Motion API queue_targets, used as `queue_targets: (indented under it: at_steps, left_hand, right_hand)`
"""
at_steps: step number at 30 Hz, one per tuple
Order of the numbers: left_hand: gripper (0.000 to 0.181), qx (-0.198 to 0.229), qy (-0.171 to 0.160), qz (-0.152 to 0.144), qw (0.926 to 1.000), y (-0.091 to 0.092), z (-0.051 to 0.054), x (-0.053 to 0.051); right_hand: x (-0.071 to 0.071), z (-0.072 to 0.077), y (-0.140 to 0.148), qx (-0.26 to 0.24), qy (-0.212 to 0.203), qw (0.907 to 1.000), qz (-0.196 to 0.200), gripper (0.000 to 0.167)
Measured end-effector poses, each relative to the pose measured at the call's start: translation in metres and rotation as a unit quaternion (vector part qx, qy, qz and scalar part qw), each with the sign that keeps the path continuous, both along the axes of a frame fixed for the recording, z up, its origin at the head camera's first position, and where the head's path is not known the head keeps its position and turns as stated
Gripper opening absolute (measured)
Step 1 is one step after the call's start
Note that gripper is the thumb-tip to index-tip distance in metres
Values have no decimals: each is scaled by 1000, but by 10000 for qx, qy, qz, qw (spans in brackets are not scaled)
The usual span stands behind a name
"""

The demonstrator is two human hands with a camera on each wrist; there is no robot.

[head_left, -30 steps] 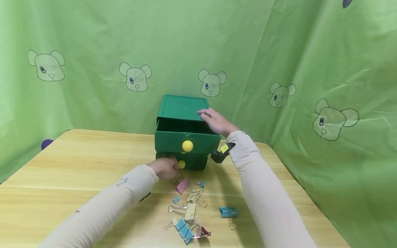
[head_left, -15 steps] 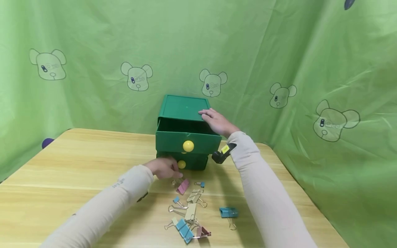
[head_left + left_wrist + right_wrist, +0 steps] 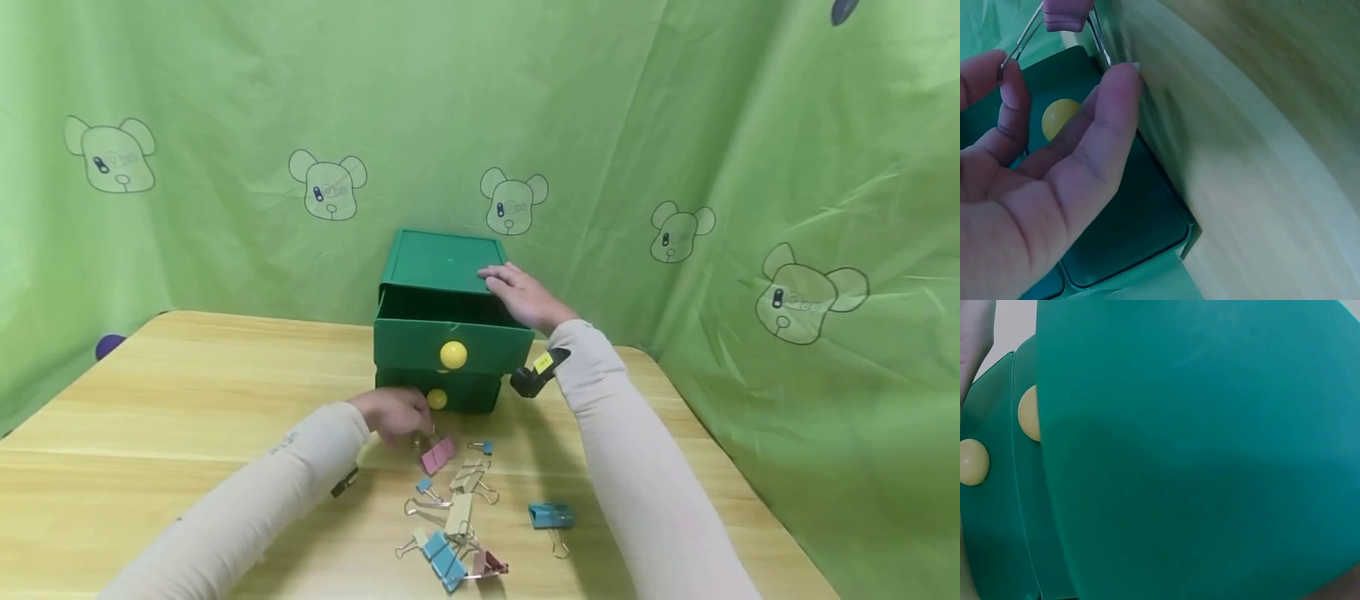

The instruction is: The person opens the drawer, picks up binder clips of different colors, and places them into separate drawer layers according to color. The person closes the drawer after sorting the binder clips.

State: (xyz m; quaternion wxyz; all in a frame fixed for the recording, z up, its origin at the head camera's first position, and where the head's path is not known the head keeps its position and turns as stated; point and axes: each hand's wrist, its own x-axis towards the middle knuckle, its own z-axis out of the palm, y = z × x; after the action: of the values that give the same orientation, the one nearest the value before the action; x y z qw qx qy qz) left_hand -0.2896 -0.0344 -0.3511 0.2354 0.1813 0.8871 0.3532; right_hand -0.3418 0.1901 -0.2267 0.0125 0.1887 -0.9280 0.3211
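My left hand is low in front of the green drawer box. It pinches the wire handles of a pink binder clip. In the left wrist view, fingertips lie against both handles of the clip, and the yellow knob shows behind the fingers. My right hand rests with straight fingers on the right edge of the box's top. The top drawer, with its yellow knob, is pulled out. Its green panel fills most of the right wrist view, which hides the right fingers.
Several binder clips lie on the wooden table: a small blue one, cream ones, a blue one, a dark red one and a teal one to the right. A green curtain hangs behind.
The left fingers have shifted on the pink binder clip, which has turned slightly and moved a little left. The right hand stays on the drawer box.
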Motion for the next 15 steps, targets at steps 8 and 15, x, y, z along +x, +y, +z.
queue_targets:
  at_steps: [8, 15]
  left_hand:
    - [12, 378, -327, 90, 9987, -9, 5, -2]
    - [21, 528, -96, 109, 9985, -16, 8, -2]
  right_hand:
    - [1, -1, -2, -18, 6, 10000, 39, 47]
    - [-3, -2, 2, -98, 29, 9999, 68, 47]
